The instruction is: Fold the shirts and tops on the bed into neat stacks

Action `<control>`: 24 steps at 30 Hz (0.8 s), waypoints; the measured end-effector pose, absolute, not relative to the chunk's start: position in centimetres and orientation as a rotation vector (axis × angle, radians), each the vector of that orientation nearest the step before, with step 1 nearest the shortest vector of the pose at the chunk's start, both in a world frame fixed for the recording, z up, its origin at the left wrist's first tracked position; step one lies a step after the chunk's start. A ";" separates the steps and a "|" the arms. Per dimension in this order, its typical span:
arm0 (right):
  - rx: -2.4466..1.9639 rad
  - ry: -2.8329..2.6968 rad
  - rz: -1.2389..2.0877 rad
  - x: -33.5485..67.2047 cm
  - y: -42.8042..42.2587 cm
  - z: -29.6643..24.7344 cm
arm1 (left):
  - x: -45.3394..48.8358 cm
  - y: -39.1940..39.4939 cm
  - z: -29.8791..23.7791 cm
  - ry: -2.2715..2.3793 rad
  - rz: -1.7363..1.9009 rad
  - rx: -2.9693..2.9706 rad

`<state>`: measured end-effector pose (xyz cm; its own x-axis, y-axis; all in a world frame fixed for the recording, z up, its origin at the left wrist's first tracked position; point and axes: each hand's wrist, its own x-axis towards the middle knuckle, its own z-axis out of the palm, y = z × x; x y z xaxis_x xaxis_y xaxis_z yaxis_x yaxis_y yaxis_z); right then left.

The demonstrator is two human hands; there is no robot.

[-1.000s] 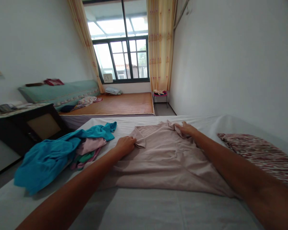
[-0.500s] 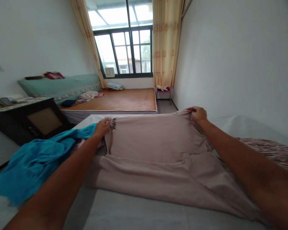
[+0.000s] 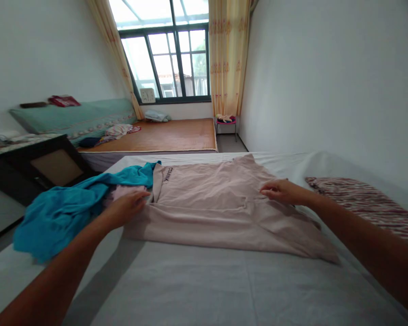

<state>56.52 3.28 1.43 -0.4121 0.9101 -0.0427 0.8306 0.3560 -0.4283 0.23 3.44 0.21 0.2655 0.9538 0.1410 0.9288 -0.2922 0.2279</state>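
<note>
A dusty-pink T-shirt [image 3: 204, 185] with dark lettering near its left end lies partly folded on the white bed sheet [image 3: 190, 280]. Its front portion is turned over in a long band, and the top layer is a little wrinkled. My left hand [image 3: 131, 206] is beside the shirt's left edge, fingers loosely stretched and holding nothing visible. Over the right part of the shirt, my right hand [image 3: 280, 191] hovers or rests lightly with fingers extended; whether it touches the cloth is unclear.
A bright blue cloth [image 3: 61, 217] is heaped at the left, with a pale pink cloth [image 3: 122, 192] beside it. On the right lies a red-and-white striped cloth [image 3: 360, 201]. Beyond are a dark cabinet [image 3: 30, 167], another bed [image 3: 170, 136] and a small stool [image 3: 226, 121].
Both hands have let go of the shirt's far edge and come back nearer me. The raised layer now lies down on the bed, and the view has tilted slightly.
</note>
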 end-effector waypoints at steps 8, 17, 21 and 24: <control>-1.759 -2.233 0.098 59.3 -2.5 -3.4 | 0.1 -1.7 -2.1 2.057 0.443 2.216; -1.781 -2.117 0.194 60.4 -2.9 -3.2 | 0.2 -2.3 -0.1 1.832 0.720 2.247; -1.771 -2.090 0.053 60.8 -3.4 -3.1 | -0.6 -4.6 0.7 1.587 0.796 2.150; -1.752 -2.172 -0.050 60.2 -4.0 -3.1 | -0.9 -7.2 1.8 1.473 0.590 2.099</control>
<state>60.15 -4.00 -3.12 -0.1748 0.9413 0.2890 0.9535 0.2350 -0.1889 -0.86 -7.21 1.76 0.3188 0.9458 0.0617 0.7267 -0.2857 0.6247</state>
